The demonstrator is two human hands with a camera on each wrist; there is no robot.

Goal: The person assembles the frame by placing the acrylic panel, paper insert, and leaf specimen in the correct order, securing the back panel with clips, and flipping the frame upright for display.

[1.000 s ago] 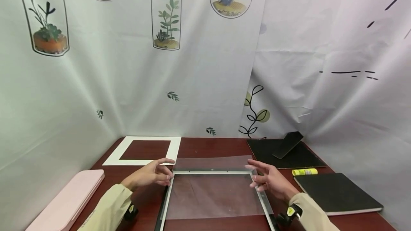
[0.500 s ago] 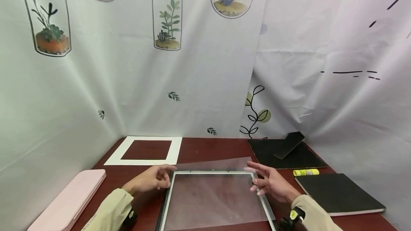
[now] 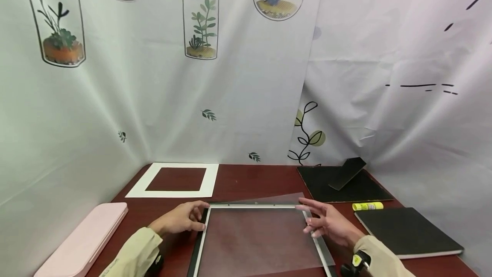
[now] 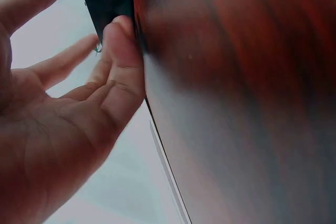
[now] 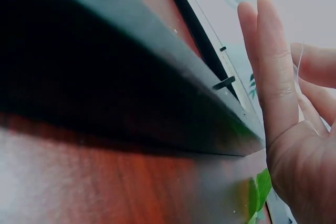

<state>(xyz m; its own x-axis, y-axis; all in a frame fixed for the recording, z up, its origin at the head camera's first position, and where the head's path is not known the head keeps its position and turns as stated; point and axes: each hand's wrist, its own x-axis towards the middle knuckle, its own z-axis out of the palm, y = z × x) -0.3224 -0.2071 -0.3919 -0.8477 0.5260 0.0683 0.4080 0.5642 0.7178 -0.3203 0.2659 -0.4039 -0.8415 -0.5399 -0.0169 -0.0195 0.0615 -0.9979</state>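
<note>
Clear and faintly shiny, the single thin transparent sheet lets the dark red wood show through as a dulled pink; it sits over the one frame at the table's near middle, slightly askew, its far right corner poking past the frame's far side. The frame is black outside with a pale inner edge, and its near side is cut off from view. Two hands are well apart: the left hand touches the frame's far left corner with bent fingers, though whether it clamps anything I cannot tell; the right hand has its fingers spread at the sheet's far right corner, a thin clear edge running between them, and whether they pinch it is also unclear. Around these, on one table, lie one white mat, one pink case, one black backing board with one stand leg, one yellow glue stick and one black-covered book. Behind hangs a pale curtain printed with four plant-filled jars.
</note>
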